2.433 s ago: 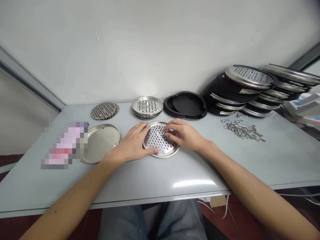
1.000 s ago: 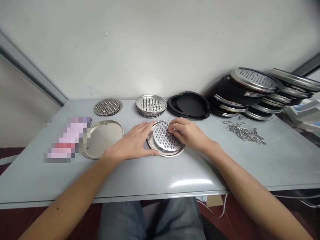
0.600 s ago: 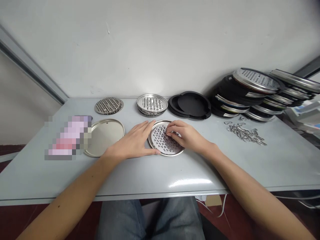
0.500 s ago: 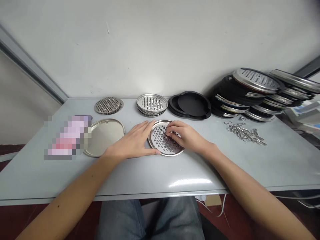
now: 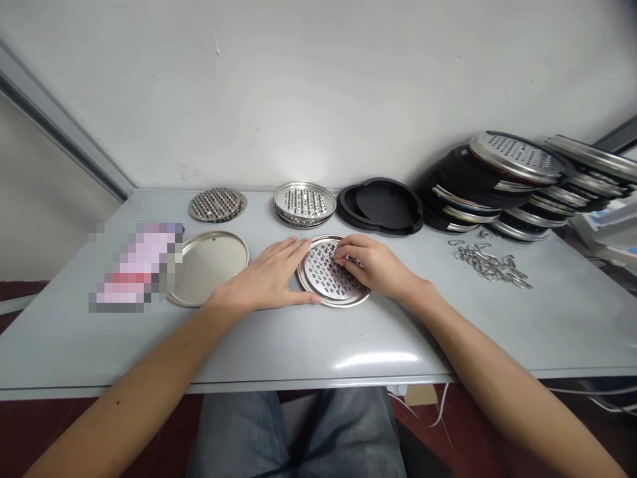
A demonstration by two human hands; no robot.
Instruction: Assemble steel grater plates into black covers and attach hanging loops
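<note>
A round metal grater disc (image 5: 323,273) with rows of raised cutting holes lies inside a shallow metal ring (image 5: 304,287) in front of me. My left hand (image 5: 273,275) is open beside it, thumb and fingertips resting against the ring's left rim. Over the disc's right half, my right hand (image 5: 368,264) is closed, its fingertips pinching at the disc's middle. Those fingers partly hide the perforated surface, so the exact grip does not show. Left of my left hand, a plain round metal plate (image 5: 212,269) with a small hole near its far edge lies flat.
Along the wall sit perforated grater discs (image 5: 217,204), a stack of rimmed graters (image 5: 304,202) and black round trays (image 5: 383,204). Tall leaning stacks of graters and black bases (image 5: 478,179) stand right, behind loose metal clips (image 5: 492,264). A blurred pinkish object (image 5: 134,265) lies left.
The grater disc now sits slightly shifted within its ring, showing more gap at the lower left. My right hand stays pinched on it; my left hand keeps its place at the rim.
</note>
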